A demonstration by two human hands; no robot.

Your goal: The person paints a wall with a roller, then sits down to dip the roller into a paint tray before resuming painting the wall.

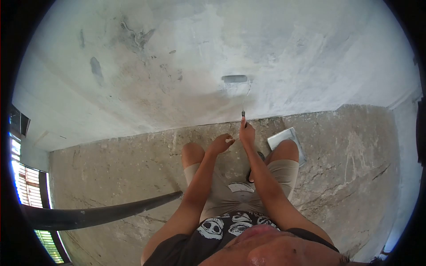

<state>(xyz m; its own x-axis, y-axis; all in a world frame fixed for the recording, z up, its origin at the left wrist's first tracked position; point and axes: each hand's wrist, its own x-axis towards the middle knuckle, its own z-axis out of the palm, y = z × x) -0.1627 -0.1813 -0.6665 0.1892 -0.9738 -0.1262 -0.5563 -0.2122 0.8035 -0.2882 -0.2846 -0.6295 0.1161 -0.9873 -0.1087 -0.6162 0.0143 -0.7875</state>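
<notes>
A paint roller (234, 79) with a grey-looking sleeve lies against the pale wall (284, 57). Its thin wire frame runs down to a dark handle, which my right hand (247, 133) grips with the thumb along it. My left hand (221, 144) hangs just left of the right one, above my knee, with its fingers partly curled. Whether anything small is between those fingers is too small to tell. Around the roller the wall shows a whiter, wet-looking patch, with brownish and dark stained areas to the left.
A light-coloured tray (284, 135) rests on the rough concrete floor (337, 150), partly behind my right knee. A thick dark pole (106, 216) extends in from the left edge. Barred windows (33, 181) are at the far left, and another wall stands at the right.
</notes>
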